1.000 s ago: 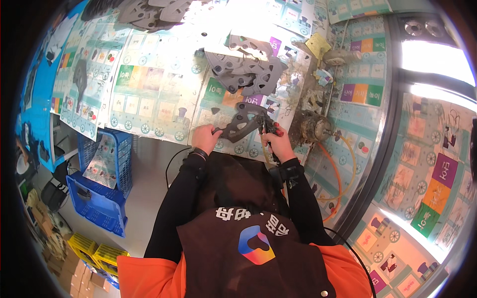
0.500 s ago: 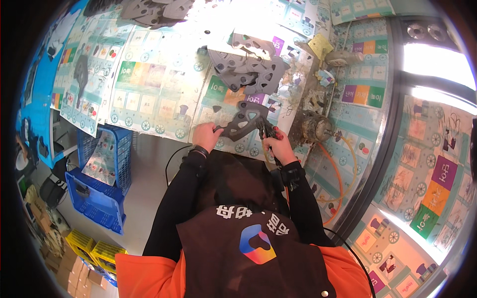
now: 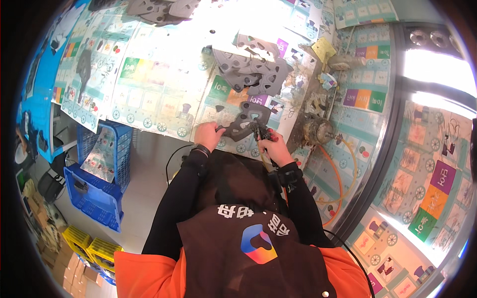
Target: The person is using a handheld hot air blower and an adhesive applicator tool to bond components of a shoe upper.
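Pinched at its left end by my left hand (image 3: pixel 207 136), a dark grey flat piece (image 3: pixel 241 127) with cut-out openings is held over the near table edge. My right hand (image 3: pixel 277 148) is wrapped round a dirt-caked spray gun (image 3: pixel 260 130), whose head overlaps the right part of the piece. From this view I cannot tell whether the gun touches it. Just beyond lies a heap of similar grey pieces (image 3: pixel 271 79) on the paper-covered table (image 3: pixel 198 107).
More grey pieces (image 3: pixel 161 11) lie at the far left. A crusted metal pot (image 3: pixel 319 130) stands to the right, by an orange hose (image 3: pixel 340 184). Blue crates (image 3: pixel 94 201) and yellow crates (image 3: pixel 104 254) sit on the floor at left. A window frame (image 3: pixel 396 74) borders the right side.
The spray gun and my right hand have shifted slightly left, and the gun's head now covers more of the grey piece. My left hand keeps its hold.
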A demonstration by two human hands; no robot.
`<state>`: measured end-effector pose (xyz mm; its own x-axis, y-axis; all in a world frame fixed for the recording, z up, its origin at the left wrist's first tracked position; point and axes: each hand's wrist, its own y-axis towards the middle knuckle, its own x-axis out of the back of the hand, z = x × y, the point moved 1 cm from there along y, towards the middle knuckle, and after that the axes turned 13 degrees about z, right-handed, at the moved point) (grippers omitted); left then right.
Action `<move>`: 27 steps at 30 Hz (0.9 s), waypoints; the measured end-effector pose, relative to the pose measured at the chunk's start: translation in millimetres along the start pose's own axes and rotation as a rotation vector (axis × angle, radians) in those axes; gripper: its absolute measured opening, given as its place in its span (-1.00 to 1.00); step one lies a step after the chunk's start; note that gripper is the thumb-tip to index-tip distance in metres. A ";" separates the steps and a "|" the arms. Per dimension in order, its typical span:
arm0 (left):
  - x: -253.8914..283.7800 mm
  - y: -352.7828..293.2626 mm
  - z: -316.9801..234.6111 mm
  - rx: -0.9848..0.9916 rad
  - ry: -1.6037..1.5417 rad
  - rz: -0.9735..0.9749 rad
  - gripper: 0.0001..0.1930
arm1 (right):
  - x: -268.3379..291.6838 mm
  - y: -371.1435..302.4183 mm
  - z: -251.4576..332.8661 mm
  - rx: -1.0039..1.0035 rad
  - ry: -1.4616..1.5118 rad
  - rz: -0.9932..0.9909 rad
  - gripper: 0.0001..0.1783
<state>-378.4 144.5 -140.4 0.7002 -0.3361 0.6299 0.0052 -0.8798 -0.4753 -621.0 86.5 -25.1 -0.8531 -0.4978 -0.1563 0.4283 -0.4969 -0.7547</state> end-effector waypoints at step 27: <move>0.2 0.0 0.9 -0.002 -0.016 0.007 -0.61 | -12.9 5.0 -12.8 0.005 -0.004 0.101 -0.79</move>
<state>-377.7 144.7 -140.8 0.7116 -0.3368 0.6166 -0.0014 -0.8783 -0.4781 -611.6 99.6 -35.0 -0.8041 -0.5485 -0.2292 0.5138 -0.4473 -0.7321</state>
